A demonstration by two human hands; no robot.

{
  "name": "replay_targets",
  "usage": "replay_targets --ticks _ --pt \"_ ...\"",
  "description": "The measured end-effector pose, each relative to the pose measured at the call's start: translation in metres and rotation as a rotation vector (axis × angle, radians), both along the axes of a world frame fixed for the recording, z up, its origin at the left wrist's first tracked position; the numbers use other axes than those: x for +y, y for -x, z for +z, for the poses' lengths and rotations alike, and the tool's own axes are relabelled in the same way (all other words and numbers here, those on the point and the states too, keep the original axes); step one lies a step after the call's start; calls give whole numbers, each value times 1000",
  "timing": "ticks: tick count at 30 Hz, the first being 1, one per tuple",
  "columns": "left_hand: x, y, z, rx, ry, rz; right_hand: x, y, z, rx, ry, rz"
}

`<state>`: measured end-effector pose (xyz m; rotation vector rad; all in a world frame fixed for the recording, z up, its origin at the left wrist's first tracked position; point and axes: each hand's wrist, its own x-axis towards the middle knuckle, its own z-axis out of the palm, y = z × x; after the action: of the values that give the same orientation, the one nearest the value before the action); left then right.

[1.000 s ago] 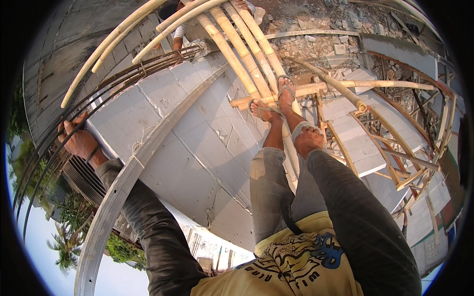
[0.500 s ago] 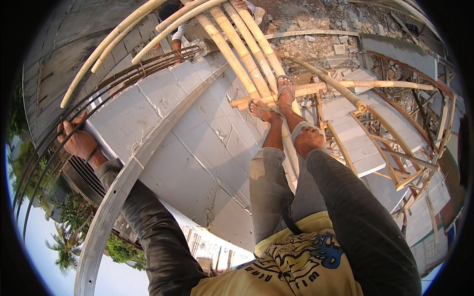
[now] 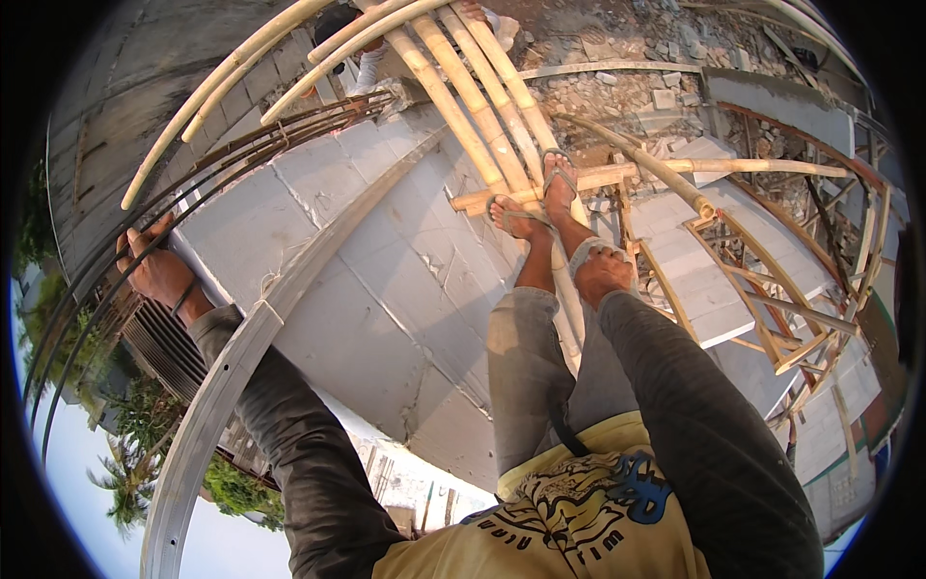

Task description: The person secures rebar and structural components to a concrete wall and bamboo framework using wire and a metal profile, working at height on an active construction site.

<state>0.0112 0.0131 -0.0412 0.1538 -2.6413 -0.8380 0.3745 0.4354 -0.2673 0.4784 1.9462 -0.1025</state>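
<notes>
My left hand (image 3: 162, 273) is at the left end of a white block wall, its fingers curled round one of several thin dark steel bars (image 3: 289, 143). These bars arch along the wall's far side. My right hand (image 3: 604, 270) rests at my right knee, by the rolled trouser cuff; its fingertips are hidden, so its grip is unclear. Below it my sandalled feet (image 3: 521, 220) stand on bamboo poles (image 3: 470, 92) laid side by side over a crosswise bamboo pole (image 3: 714, 166). A long pale grey strip with holes (image 3: 214, 400) passes over my left forearm.
The block wall (image 3: 362, 299) spans the middle. A bamboo ladder-like frame (image 3: 772, 299) leans at the right, near lower white blocks (image 3: 690, 280). Broken rubble (image 3: 617, 43) covers the ground at the top. Another person's sleeve (image 3: 367, 72) shows behind the poles.
My left hand has shifted slightly right along the bars, still curled round one. The other person's arm has drawn back from the bars at the top. My right hand stays at the knee.
</notes>
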Motion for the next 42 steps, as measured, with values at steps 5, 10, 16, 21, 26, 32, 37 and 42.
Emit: replay_targets --ticks 5,10,16,21,26,32,37,42 --pt "3 -4 1 -23 150 10 0 -6 -6 21 3 -28" --pt "-2 -1 2 -43 275 -13 1 -14 -12 56 8 -36" --pt "-14 4 2 -45 343 -60 5 -3 2 64 19 21" --pt "-10 -1 3 -37 463 -94 8 2 3 72 46 13" --pt "6 -6 -3 -30 224 9 2 -19 -7 97 62 -17" --pt "-24 -11 5 -32 261 -50 2 -24 30 -27 198 -115" --pt "-19 -3 3 67 216 -9 57 -78 16 -3 691 -369" --pt "-25 -11 7 14 108 -12 122 -125 63 -30 525 -920"
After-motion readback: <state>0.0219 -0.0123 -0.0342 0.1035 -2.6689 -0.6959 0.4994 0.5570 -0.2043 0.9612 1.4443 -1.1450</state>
